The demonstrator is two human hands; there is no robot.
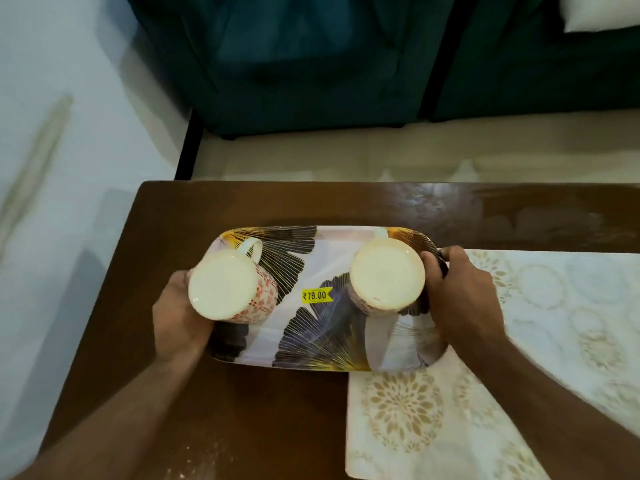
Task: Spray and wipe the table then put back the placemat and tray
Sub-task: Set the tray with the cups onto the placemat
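A rectangular tray [332, 271] printed with dark and yellow leaf shapes and a yellow price sticker hangs over the dark wooden table [166, 216]. Two cream mugs stand upside down on it: one with a red flower pattern [228, 289] at the left, one [386, 275] at the right. My left hand [176, 317] grips the tray's left end and my right hand [457, 299] grips its right end. The tray's right part overlaps a white placemat [450, 410] with a gold lace pattern that covers the table's right side.
A dark teal sofa [311, 64] stands beyond the table's far edge, with a white cushion [602, 12] at the top right. Pale floor [52, 168] lies to the left. The table's left and near-left surface is bare wood with faint streaks.
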